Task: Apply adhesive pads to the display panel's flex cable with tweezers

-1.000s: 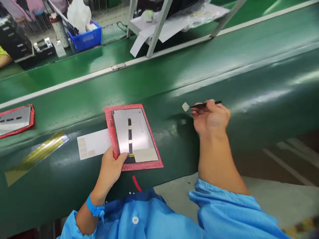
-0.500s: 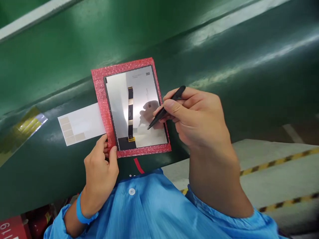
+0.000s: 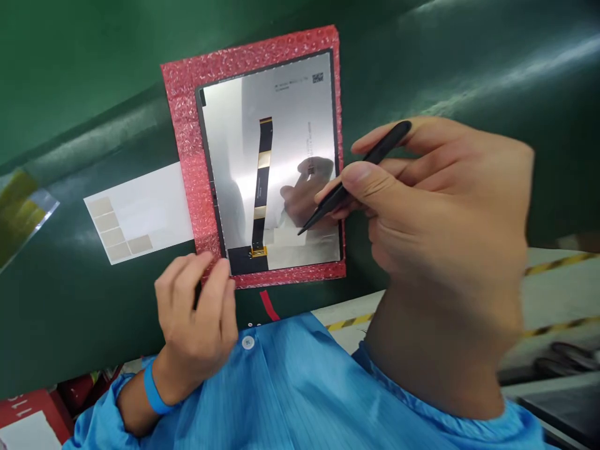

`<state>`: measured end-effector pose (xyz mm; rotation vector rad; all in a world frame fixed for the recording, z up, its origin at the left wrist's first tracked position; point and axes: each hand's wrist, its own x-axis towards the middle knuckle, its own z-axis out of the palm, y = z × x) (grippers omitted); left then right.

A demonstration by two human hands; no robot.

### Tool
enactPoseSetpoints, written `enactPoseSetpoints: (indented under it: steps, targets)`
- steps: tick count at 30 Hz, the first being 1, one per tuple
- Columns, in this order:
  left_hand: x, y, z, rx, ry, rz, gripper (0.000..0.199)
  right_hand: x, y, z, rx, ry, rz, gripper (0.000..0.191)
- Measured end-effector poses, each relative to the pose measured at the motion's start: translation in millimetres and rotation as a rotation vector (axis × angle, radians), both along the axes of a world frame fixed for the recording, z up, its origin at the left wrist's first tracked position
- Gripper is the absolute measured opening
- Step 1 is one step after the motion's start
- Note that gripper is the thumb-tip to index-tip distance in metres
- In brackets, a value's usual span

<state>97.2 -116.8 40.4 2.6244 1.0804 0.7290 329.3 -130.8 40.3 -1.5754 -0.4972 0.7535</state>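
Note:
A display panel (image 3: 290, 125) lies silvery back up on a red bubble-wrap sheet (image 3: 185, 125). A dark flex cable (image 3: 263, 178) with gold bands runs along its back to a yellow connector at the bottom. My right hand (image 3: 435, 194) pinches black tweezers (image 3: 370, 165), their point over the lower right of the panel; I cannot make out two separate tips. Whether the point touches the surface is unclear. My left hand (image 3: 197, 312) rests with loosely spread fingers at the lower left corner of the bubble wrap and panel.
A white card (image 3: 150, 194) with beige squares sits left of the bubble wrap, partly under it. Farther left lies a clear sheet with yellow pieces (image 3: 23, 206). The green mat (image 3: 117, 325) covers the table, and a red tape strip (image 3: 269, 306) marks its front edge.
The view has come closer, so the panel appears larger and higher. My left hand has loosened from the sheet's edge, its fingers now over the corner. The right hand keeps the tweezers over the panel.

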Motion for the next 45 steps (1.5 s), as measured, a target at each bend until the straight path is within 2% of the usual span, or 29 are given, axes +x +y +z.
enactPoseSetpoints:
  steps: [2,4,8,14,24,32,45]
  targets:
    - [2,-4,-5.5,-0.028,0.004,-0.099,0.037,0,-2,-1.1,-0.031,0.001,0.031,0.011]
    - [7,-7,-8.5,-0.051,0.02,-0.129,0.038,-1,-3,1.0,-0.064,0.001,0.081,0.012]
    - [16,-7,-6.2,-0.069,0.022,-0.092,0.039,-4,0,8.2,-0.106,-0.059,0.146,0.014]
    - [22,-8,0.1,-0.071,0.046,-0.065,0.033,-9,4,13.4,-0.118,-0.122,0.164,0.015]
    - [23,-9,0.7,-0.098,0.033,-0.061,0.034,-9,3,12.0,-0.163,-0.171,0.196,0.018]
    - [22,-8,1.4,-0.113,0.029,-0.067,0.034,-11,7,18.9,-0.232,-0.189,0.208,0.021]
    - [23,-9,1.5,-0.113,0.03,-0.057,0.032,-10,9,18.8,-0.217,-0.183,0.216,0.026]
